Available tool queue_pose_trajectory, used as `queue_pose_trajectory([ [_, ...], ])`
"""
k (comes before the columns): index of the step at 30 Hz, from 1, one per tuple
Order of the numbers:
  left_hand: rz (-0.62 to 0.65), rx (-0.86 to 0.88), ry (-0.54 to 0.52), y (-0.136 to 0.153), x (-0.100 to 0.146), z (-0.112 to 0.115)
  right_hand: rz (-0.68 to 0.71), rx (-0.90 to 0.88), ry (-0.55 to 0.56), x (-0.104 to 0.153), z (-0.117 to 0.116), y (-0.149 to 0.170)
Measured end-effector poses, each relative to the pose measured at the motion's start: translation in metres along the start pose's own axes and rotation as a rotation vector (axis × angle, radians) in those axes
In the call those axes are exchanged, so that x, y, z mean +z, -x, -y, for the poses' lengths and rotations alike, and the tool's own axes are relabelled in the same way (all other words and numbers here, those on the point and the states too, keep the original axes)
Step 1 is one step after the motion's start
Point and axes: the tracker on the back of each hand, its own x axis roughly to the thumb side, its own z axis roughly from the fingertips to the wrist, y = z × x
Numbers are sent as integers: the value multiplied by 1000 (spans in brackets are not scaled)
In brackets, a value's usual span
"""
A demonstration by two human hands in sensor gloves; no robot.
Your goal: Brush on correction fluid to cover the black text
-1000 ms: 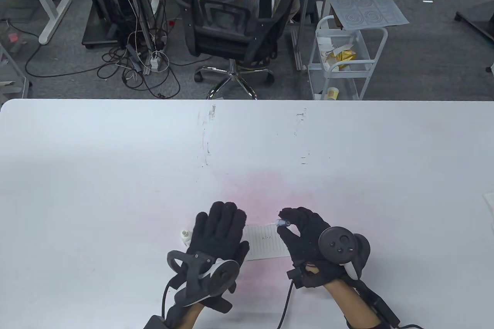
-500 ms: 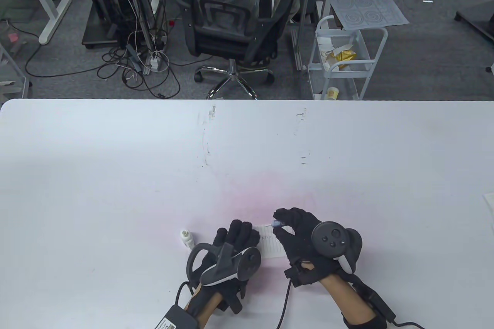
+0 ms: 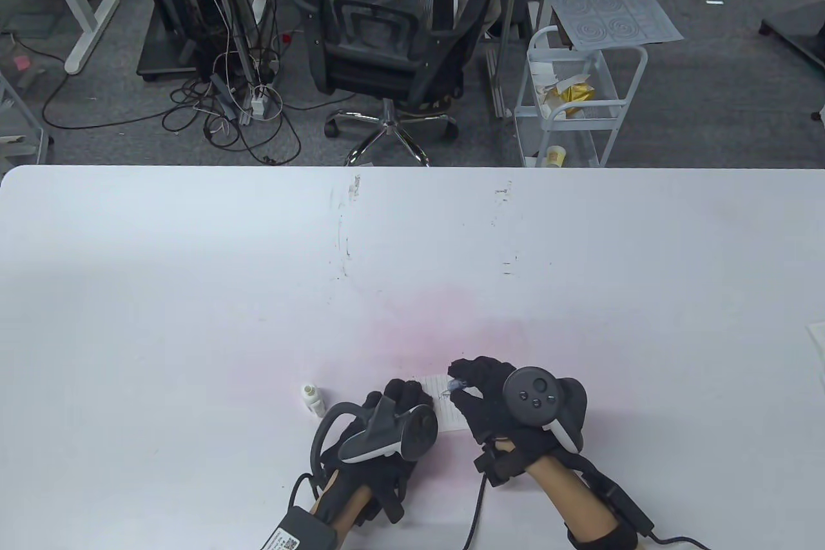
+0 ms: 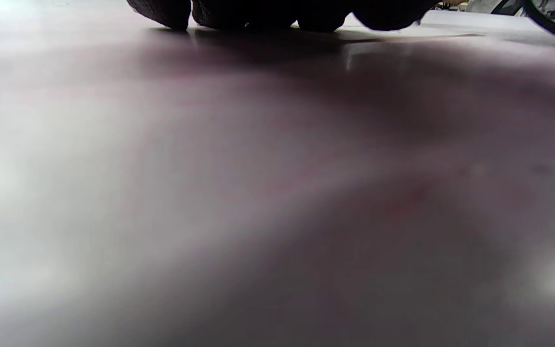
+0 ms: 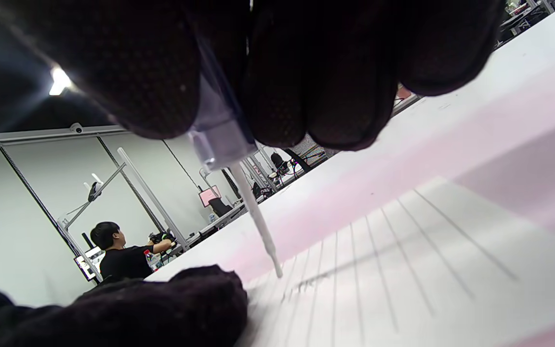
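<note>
A small lined paper (image 3: 449,411) with black text (image 5: 309,285) lies near the table's front edge. My right hand (image 3: 480,392) pinches the clear cap of the correction brush (image 5: 219,135). The thin white brush tip (image 5: 272,260) stands just above the paper beside the text. My left hand (image 3: 393,408) rests on the paper's left part, fingers flat. Its fingertips (image 4: 239,12) show at the top of the left wrist view. The small white correction fluid bottle (image 3: 314,398) stands open just left of my left hand.
The white table (image 3: 193,285) has a pink stain in the middle. An office chair (image 3: 387,40) and a white cart (image 3: 573,98) stand beyond the far edge. A paper corner (image 3: 817,337) shows at the right edge.
My left hand slid toward me and right, onto the paper's left part. My right hand moved left and lowered the brush toward the black text.
</note>
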Motion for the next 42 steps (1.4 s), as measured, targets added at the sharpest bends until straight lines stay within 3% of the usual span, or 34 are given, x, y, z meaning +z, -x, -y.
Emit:
queue_pose_trajectory([
  [23, -3, -1, 18, -1, 0, 0, -34, 113, 0, 0, 1, 4],
  [42, -5, -1, 25, -1, 0, 0, 10, 66, -38, 1, -10, -3],
])
